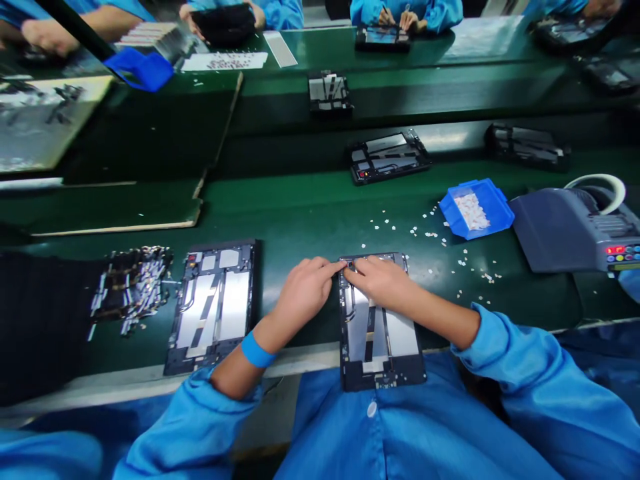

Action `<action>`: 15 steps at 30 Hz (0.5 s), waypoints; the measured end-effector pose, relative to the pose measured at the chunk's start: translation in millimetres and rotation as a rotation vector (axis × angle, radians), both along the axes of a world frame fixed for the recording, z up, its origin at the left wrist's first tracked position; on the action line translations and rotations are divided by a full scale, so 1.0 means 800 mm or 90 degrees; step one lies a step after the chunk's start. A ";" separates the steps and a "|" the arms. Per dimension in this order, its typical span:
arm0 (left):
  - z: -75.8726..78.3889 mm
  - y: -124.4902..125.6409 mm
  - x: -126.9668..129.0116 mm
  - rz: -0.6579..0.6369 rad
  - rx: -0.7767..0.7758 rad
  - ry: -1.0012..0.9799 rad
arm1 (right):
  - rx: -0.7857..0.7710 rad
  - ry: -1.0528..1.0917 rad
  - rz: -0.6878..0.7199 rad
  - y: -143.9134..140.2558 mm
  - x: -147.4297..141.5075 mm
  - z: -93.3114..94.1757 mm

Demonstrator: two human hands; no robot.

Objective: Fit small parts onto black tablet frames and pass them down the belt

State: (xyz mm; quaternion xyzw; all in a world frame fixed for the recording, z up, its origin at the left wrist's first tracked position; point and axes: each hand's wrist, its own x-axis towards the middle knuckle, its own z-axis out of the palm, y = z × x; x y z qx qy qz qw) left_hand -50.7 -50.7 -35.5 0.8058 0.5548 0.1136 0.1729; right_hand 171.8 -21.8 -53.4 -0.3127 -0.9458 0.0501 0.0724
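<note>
Left hand [306,290] and right hand [379,280] touch one tablet [380,337]; another tablet [214,308] lies left.

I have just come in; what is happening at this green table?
The bare left hand and right hand touch an opened black and silver tablet near its upper left corner. A second such tablet lies to the left, beside a pile of thin black and shiny strips. To the right is a blue plastic tray holding small white pieces.

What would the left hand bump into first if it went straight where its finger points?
Probably the right hand, just beyond the left hand at the far end of the tablet, though depth is hard to judge.
</note>
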 end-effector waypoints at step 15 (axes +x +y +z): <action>-0.035 0.089 0.009 0.230 -0.334 -0.276 | -0.135 0.989 -0.942 -0.080 0.326 0.010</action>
